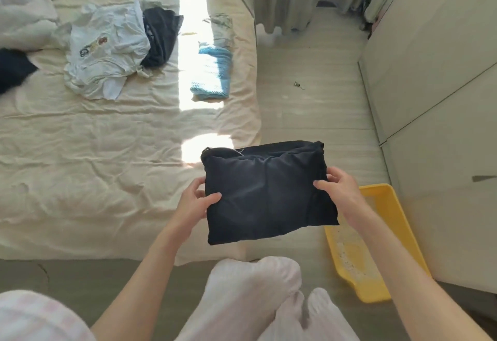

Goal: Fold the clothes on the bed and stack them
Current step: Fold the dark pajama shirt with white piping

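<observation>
left hand (pixel 197 201) raised, thumb over, pinching; right hand (pixel 337 190) likewise

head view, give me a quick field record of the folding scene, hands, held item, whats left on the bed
left hand: grips the left edge of the folded dark garment
right hand: grips its right edge
held item: folded into a rectangle, held in the air past the bed's corner
unfolded pile: white shirt with a dark garment beside it, crumpled on the bed
folded stack: blue knit near the bed's right edge
floor: yellow tray

White garment (pixel 105 53), crumpled on the bed (pixel 80 139): multicoloured printed lettering on front, too blurred to read.
</observation>
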`<state>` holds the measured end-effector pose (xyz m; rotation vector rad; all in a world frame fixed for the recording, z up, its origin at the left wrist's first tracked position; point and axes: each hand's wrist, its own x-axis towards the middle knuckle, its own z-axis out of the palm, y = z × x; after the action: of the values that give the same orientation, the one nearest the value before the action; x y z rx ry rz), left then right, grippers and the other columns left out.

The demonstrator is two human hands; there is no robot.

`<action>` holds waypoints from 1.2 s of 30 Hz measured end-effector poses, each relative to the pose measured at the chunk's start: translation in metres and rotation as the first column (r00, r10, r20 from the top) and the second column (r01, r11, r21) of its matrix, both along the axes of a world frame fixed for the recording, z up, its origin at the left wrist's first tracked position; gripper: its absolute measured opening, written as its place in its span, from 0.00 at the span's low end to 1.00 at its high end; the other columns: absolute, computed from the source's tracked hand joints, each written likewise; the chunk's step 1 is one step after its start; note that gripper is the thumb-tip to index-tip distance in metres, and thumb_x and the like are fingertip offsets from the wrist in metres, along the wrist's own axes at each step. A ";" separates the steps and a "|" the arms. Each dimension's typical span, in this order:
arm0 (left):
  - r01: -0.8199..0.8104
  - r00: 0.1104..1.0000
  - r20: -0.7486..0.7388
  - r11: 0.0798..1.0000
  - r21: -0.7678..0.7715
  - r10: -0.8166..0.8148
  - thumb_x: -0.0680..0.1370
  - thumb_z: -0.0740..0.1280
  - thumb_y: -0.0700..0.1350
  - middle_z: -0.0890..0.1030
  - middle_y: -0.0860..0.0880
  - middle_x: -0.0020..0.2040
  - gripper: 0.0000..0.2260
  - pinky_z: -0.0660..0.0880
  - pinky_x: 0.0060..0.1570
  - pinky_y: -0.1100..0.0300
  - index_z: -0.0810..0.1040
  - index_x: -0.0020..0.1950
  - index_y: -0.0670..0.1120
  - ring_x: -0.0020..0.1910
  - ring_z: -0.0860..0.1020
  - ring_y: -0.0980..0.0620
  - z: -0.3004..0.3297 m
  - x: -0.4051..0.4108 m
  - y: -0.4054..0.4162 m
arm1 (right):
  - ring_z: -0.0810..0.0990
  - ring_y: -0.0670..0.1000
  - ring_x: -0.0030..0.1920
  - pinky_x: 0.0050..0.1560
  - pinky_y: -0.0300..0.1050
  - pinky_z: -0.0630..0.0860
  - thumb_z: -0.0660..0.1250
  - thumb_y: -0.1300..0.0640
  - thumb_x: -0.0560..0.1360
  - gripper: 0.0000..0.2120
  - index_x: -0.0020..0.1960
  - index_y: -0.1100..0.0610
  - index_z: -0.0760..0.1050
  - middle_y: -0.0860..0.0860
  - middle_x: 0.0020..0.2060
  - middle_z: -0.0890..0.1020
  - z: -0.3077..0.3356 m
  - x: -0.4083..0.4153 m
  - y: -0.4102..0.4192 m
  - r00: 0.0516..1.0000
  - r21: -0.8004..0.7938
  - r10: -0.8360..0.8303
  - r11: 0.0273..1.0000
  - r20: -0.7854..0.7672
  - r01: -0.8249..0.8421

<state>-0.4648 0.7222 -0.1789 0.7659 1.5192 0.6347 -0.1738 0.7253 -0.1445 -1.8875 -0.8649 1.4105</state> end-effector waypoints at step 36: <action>-0.661 0.724 0.078 0.721 -0.208 0.686 0.76 0.66 0.34 0.78 0.42 0.53 0.16 0.77 0.37 0.59 0.67 0.59 0.48 0.49 0.79 0.44 -0.021 0.203 0.520 | 0.82 0.50 0.41 0.42 0.46 0.78 0.65 0.67 0.74 0.14 0.43 0.48 0.76 0.49 0.42 0.82 -0.024 0.090 0.735 0.671 -0.095 0.710 0.699 0.214 -0.709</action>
<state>-0.2621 1.2419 -0.2000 -0.0104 1.6779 1.0649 -0.0833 1.4601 -0.1687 -1.8111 -1.8803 1.6132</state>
